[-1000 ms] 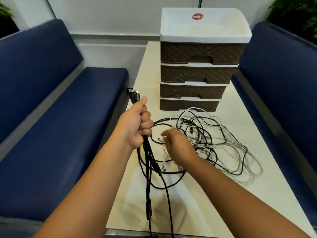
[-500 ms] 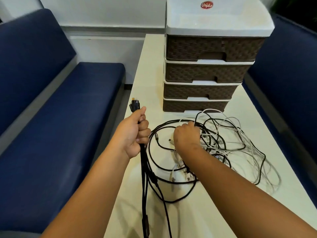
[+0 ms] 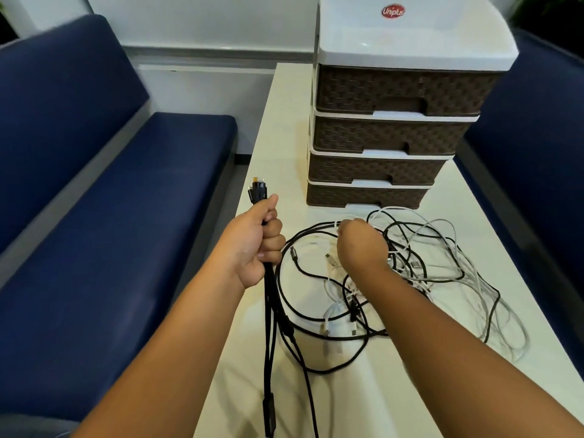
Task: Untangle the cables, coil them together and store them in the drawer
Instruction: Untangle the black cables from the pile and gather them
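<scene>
A tangle of black and white cables [image 3: 442, 263] lies on the white table [image 3: 284, 128] in front of a brown drawer unit [image 3: 385, 137] with a white top; all its drawers look closed. My left hand [image 3: 256, 245] grips a bundle of black cables [image 3: 270, 327] in a fist, their plugs [image 3: 258, 191] sticking up above the thumb and the rest hanging down past the table edge. My right hand [image 3: 360, 245] reaches into the left part of the tangle with its fingers curled down among the cables; what they hold is hidden.
Blue cushioned benches flank the table, one on the left [image 3: 110, 216] and one on the right [image 3: 543, 137]. The drawer unit fills the far half of the table. A white wall [image 3: 196, 33] stands behind.
My right hand has moved forward, deeper into the tangle toward the drawer unit. The left hand keeps its grip on the black bundle. The view has shifted closer to the table.
</scene>
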`<action>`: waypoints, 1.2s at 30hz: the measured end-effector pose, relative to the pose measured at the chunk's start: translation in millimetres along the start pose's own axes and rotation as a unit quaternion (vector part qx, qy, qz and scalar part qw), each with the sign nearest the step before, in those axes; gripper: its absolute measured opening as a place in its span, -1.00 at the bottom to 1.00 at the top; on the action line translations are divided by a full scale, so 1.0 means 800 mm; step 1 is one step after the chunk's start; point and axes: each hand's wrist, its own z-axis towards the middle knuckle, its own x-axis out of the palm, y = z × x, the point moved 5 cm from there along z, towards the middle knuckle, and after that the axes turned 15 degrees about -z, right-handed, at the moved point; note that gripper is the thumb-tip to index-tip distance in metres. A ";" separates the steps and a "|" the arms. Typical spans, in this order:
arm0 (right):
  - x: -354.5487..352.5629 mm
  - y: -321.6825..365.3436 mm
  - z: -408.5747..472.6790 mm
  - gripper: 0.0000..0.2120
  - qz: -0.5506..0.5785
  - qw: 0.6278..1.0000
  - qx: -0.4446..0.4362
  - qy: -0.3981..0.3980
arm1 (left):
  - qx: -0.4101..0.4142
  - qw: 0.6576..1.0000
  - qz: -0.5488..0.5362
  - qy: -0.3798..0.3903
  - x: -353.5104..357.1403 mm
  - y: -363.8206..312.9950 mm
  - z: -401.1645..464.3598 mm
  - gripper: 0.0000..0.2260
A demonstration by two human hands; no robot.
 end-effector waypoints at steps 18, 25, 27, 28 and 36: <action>-0.041 -0.121 -0.009 -0.91 0.465 0.870 0.161 0.006 | -0.002 1.000 -0.004 0.001 0.023 0.013 -0.019 -0.63; -0.011 -0.123 -0.021 -0.95 0.554 0.812 0.186 -0.013 | -0.004 1.000 -0.010 -0.003 0.023 0.018 -0.018 -0.63; -0.010 -0.126 -0.029 -0.92 0.495 0.850 0.178 -0.024 | -0.006 1.000 -0.010 -0.004 0.023 0.020 -0.018 -0.63; -0.009 -0.126 -0.036 -0.91 0.465 0.871 0.156 -0.010 | -0.006 1.000 -0.009 -0.004 0.023 0.021 -0.018 -0.63; 0.012 -0.069 -0.087 -0.93 0.285 0.955 -0.046 0.064 | -0.006 1.000 -0.008 -0.003 0.021 0.023 -0.016 -0.62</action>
